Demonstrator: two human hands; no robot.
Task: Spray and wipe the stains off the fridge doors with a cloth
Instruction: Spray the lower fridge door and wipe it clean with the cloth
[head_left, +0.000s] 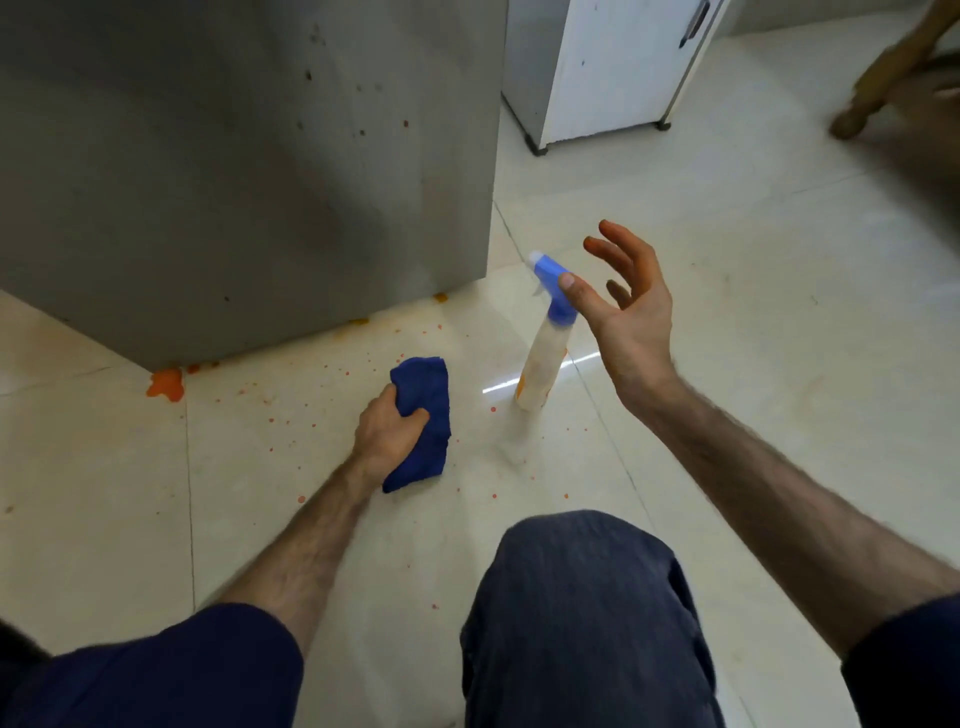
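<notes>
gripping cloth (423, 423) in left hand (387, 434); bottle (543, 358) beside right hand (626, 306)

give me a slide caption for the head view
Left hand grips cloth; open right hand beside spray bottle on floor.

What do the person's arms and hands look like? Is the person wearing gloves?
No gloves. The left hand and right hand are bare, and both forearms are bare and hairy. Dark navy short sleeves end above the elbows. No watch or rings show.

My left hand (387, 428) grips the blue cloth (423, 421) on the floor; my right hand (626, 312) hovers spread beside the spray bottle (543, 353)
</notes>
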